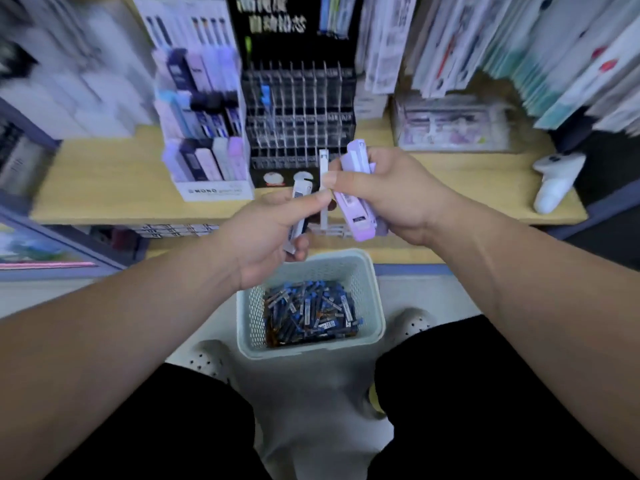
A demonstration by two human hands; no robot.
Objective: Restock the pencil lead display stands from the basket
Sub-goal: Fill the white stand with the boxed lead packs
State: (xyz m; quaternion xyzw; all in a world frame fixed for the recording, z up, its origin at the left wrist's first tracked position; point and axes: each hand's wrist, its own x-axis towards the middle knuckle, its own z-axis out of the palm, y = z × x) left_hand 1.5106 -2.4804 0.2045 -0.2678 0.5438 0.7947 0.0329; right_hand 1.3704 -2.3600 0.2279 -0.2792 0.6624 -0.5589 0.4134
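- Just above the basket [376,306], the left hand [266,237] grips a white lead case [298,202], which is slightly tilted.
- Also above the basket, the right hand [391,195] clasps glossy lilac cases [355,192] and pinches a slim white case [323,164].
- The pale mesh basket holds heaped dark-blue lead tubes [311,313].
- Beyond the basket stands a black slotted display stand [301,116].

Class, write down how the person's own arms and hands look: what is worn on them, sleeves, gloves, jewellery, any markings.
No sleeve shows on the left forearm or the right forearm; both are bare to the frame's edge. The left hand and right hand wear no gloves, and no watch, bracelet or ring is visible. Blur hides any small marks.
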